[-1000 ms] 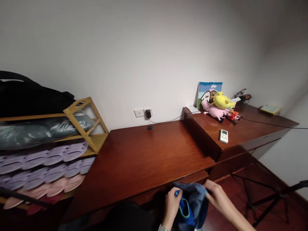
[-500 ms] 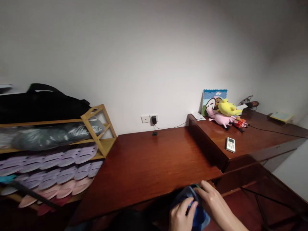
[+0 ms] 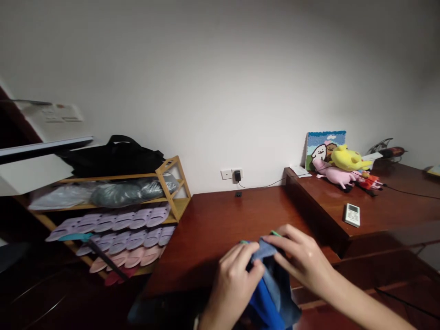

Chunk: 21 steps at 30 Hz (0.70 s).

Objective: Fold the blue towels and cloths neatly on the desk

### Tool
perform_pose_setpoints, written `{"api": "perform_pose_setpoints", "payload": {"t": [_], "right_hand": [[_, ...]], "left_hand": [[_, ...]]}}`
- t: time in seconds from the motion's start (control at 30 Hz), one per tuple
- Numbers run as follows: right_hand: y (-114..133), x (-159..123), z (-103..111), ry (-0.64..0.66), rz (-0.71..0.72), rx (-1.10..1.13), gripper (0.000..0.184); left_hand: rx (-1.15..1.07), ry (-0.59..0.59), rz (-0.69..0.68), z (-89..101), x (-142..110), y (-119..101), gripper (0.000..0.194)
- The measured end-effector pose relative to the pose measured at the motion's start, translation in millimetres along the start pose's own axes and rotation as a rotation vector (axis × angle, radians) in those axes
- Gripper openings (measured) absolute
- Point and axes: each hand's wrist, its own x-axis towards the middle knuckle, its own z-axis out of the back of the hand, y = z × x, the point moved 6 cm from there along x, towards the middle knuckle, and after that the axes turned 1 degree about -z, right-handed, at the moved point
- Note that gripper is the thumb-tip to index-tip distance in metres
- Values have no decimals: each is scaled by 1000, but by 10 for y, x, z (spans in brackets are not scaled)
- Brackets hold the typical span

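Both of my hands grip a blue cloth item (image 3: 271, 293), light denim blue outside with a brighter blue part and bits of green at its top edge. It looks like a garment or bag, but I cannot make out which. My left hand (image 3: 235, 279) pinches its left side, thumb and fingers closed on the fabric. Opposite, my right hand (image 3: 302, 254) has its fingertips closed on the upper right edge, by a green bit. The cloth hangs down between my hands over the front edge of the brown wooden desk (image 3: 233, 220). Its lower end runs out of the frame.
A raised cabinet top (image 3: 319, 197) at the right carries a white remote control (image 3: 352, 215), a yellow plush toy (image 3: 349, 159), a pink plush toy (image 3: 335, 175) and a dog picture (image 3: 325, 142). At left stands a wooden rack (image 3: 177, 192) with slippers (image 3: 130, 219) and a black bag (image 3: 117, 158). A plugged-in adapter (image 3: 237, 175) trails a cable.
My hands have raised the blue cloth higher, over the desk's front edge, and more of it shows. The view has swung left, bringing more of the rack into sight.
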Motion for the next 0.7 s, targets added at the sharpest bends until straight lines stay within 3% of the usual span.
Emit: {"api": "perform_pose_setpoints", "payload": {"t": [0.07,0.13,0.27,0.4,0.57,0.63,0.7], "right_hand": [[133,439,98,-16,72,20,33],[142,881,71,25,69,21,32],[-89,1597,-308,151,44,62,24],[-356,2340,-691,57,85,38,29],[-598,3548,-967,-123,77,-40,36],[-738,3879,-1129,-152,53,-36,39],[-957,4016,-1437,-111,5,-20,47]], "left_hand": [[21,51,29,304,400,89,29],[62,165,105,480,759,297,30],[162,373,173,598,1243,844,25],[265,241,166,761,1723,1367,27],[359,32,133,962,2431,2045,37],[355,0,105,977,2558,2378,37],[381,51,165,900,2494,2822,39]]}}
